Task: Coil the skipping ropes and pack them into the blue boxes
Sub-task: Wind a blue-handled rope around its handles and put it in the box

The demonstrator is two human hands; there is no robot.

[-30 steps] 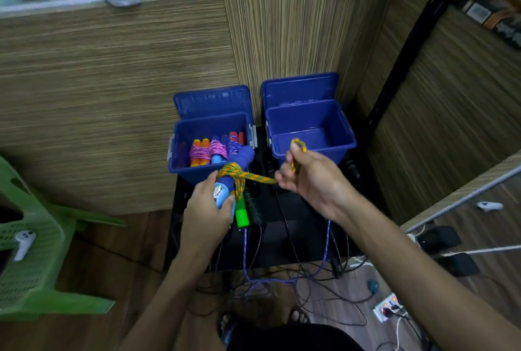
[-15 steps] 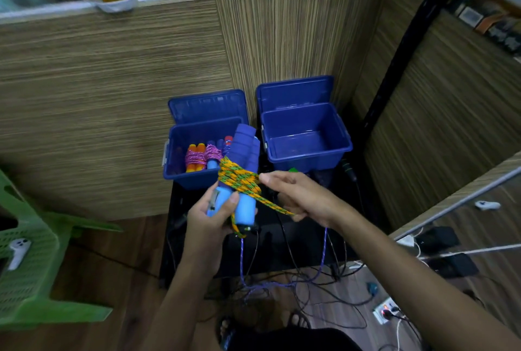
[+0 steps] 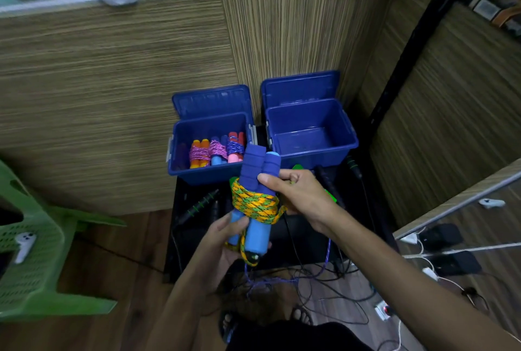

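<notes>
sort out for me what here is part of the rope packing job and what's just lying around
Job: blue-handled rope held by left hand and right hand; left blue box with coiled ropes; right blue box.

Lying about: green chair, white controller, floor cables.

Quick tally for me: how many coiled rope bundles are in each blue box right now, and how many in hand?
Left blue box: 3 coiled bundles
Right blue box: 0
In hand: 1, the blue-handled rope, held by left hand and right hand
Total: 4
</notes>
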